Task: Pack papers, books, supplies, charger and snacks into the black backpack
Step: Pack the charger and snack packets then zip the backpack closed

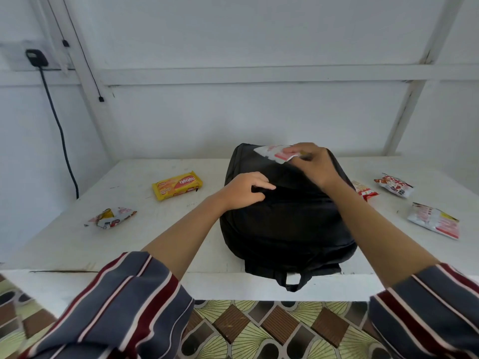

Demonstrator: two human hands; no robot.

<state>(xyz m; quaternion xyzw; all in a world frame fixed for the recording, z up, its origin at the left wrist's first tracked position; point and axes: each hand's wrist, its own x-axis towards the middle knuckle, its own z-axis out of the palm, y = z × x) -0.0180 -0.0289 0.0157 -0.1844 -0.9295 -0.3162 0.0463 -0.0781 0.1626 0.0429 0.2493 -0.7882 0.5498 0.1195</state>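
Striped sleeves nearest. Black backpack (pixel 287 218) flat at table (pixel 197 229) front edge. Left hand (pixel 245 190) pinches its fabric; right hand (pixel 312 161) grips white-red snack packet (pixel 274 152) over far end. Opening unseen, so packet may slide off. Yellow biscuit pack (pixel 177 185) waits left.

A black backpack (pixel 287 216) lies flat on the white surface (pixel 160 237), its handle loop over the near edge. The left hand (pixel 245 189) pinches fabric on the backpack's top. The right hand (pixel 312 161) holds a white-and-red snack packet (pixel 272 152) over the backpack's far end. Left of the backpack lie a yellow biscuit pack (pixel 177 185) and a crumpled packet (pixel 111 218); three more packets (pixel 433 220) lie to its right.
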